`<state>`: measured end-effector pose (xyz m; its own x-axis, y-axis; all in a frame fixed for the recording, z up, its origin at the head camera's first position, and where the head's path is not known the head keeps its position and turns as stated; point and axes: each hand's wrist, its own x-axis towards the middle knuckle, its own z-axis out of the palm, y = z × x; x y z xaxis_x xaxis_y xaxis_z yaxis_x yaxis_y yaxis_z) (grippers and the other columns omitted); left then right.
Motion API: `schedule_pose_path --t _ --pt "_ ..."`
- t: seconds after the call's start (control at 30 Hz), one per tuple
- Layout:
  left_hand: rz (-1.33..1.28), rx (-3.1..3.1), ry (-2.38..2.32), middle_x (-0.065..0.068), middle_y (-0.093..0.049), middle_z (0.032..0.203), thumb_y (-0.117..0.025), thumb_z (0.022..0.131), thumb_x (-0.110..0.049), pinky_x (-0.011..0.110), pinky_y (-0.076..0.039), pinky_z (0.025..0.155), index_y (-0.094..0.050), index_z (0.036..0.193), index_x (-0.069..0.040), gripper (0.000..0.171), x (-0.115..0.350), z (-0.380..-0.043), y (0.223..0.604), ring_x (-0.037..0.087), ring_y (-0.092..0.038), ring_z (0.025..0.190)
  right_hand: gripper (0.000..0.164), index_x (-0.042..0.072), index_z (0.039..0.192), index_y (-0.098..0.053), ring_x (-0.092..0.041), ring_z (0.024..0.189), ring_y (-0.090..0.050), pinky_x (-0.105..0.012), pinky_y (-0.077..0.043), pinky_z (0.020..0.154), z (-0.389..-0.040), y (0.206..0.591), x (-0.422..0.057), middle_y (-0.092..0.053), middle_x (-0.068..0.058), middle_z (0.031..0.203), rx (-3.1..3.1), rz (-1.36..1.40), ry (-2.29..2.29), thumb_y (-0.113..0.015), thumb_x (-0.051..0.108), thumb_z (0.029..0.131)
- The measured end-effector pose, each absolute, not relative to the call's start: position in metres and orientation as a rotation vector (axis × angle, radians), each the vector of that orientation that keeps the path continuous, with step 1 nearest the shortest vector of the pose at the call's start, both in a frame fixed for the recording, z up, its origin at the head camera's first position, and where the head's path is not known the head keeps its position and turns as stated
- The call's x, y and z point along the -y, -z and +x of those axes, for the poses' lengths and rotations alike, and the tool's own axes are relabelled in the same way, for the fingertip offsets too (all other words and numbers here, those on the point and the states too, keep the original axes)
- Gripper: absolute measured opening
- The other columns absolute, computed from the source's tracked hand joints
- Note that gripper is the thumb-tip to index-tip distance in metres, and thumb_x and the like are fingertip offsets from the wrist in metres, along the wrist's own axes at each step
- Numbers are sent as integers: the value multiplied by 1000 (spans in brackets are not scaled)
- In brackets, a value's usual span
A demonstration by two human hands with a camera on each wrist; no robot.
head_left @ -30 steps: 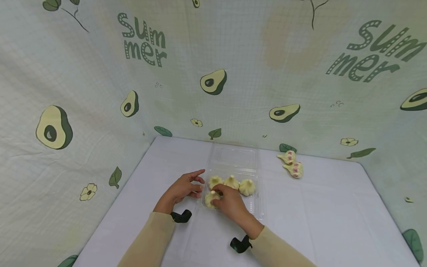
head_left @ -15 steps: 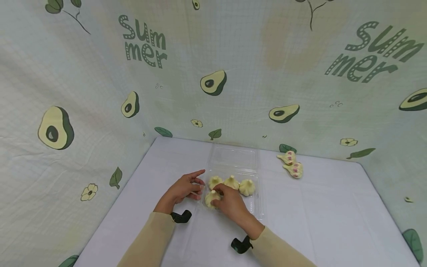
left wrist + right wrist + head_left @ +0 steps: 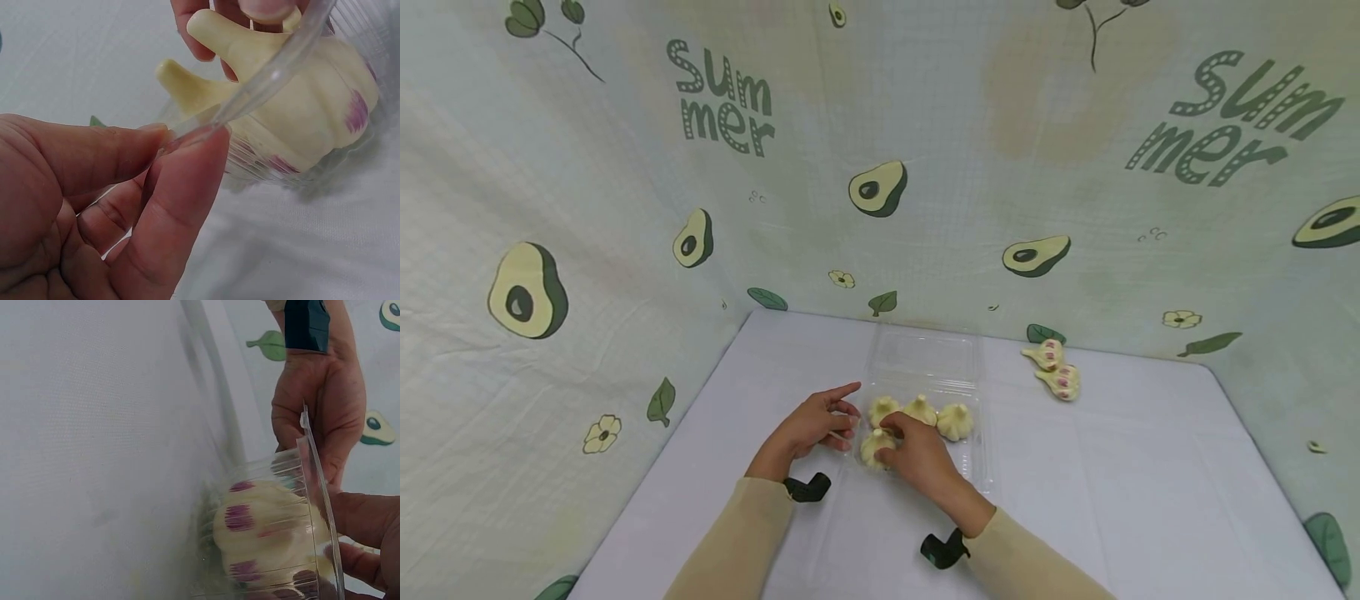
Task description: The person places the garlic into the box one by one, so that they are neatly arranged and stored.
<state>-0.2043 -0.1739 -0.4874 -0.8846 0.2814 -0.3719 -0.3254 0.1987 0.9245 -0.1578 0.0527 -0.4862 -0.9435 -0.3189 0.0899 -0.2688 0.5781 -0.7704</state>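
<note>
A clear plastic clamshell box [image 3: 976,471] stands with its lid [image 3: 928,354] folded back. Its tray holds several garlic bulbs, three of them, a left bulb [image 3: 882,408], a middle bulb [image 3: 919,409] and a right bulb [image 3: 956,422], along the back. My right hand [image 3: 925,458] grips another garlic bulb [image 3: 872,451] in the front left corner, thumb and fingers around it. At the box's left side, my left hand [image 3: 811,425] pinches the rim [image 3: 275,78] between thumb and finger. Purple marks show on the garlic [image 3: 269,525] through the wall in the right wrist view.
Two more garlic bulbs, a rear one [image 3: 1050,354] and a front one [image 3: 1063,382], lie on the white tablecloth [image 3: 1135,467] right of the box. A cloth backdrop [image 3: 955,217] printed with avocados rises behind the table and along its sides.
</note>
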Motion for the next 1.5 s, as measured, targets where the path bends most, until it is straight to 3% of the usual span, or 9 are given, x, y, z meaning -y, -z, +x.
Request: schedule_pose_path --t 0.17,0.5,0.77,1.0,1.13,1.27,1.37,1.5 --pt "-34 -2015 -1733 17 -63 126 -64 98 4 31 -63 62 -40 165 -19 75 174 -205 489 17 -65 79 42 5 122 -72 -31 115 -70 -51 -57 97 -158 487 -55 -75 -11 121 -2679 -428 1428 -87 21 86" --pt "-55 -1967 -1768 17 -63 126 -63 97 6 31 -64 65 -40 165 -22 77 176 -205 491 17 -65 79 43 4 124 -71 -35 114 -69 -36 -61 86 -159 487 -59 -74 -15 121 -2605 -394 1642 -85 28 90" --pt "-42 -1932 -1797 17 -62 125 -63 97 7 30 -64 64 -38 166 -20 78 177 -203 491 16 -65 77 38 6 124 -71 -30 114 -70 -37 -62 90 -160 478 -75 -73 -12 123 -2620 -349 1728 -84 22 92" --pt "-38 -1935 -1798 18 -62 126 -64 98 7 32 -64 64 -36 166 -18 78 178 -203 493 16 -66 76 39 15 128 -70 -24 118 -69 -37 -61 93 -169 462 -102 -73 -4 127 -2705 -270 1755 -83 28 94" --pt "-29 -1941 -1798 19 -61 127 -64 98 7 32 -64 64 -36 166 -17 78 177 -203 494 16 -66 78 42 12 131 -69 -27 122 -67 -39 -60 96 -177 452 -124 -71 -8 131 -2730 -211 1788 -82 29 95" --pt "-31 -1943 -1798 18 -62 126 -65 98 5 32 -64 64 -37 166 -18 77 177 -203 494 16 -66 78 45 9 133 -67 -28 123 -67 -23 -57 93 -189 444 -150 -70 -12 132 -2801 -121 1786 -81 30 96" --pt "-30 -1946 -1795 17 -62 126 -65 99 4 32 -64 64 -37 166 -18 76 177 -203 494 16 -66 79 48 8 136 -65 -29 126 -65 -7 -49 87 -197 438 -169 -68 -13 135 -2843 -58 1775 -80 31 97" --pt "-24 -1957 -1790 18 -62 126 -66 99 3 32 -64 65 -37 166 -17 75 177 -202 493 16 -66 79 53 7 141 -62 -31 129 -62 0 -43 84 -204 431 -192 -64 -16 141 -2885 -10 1767 -78 33 98"
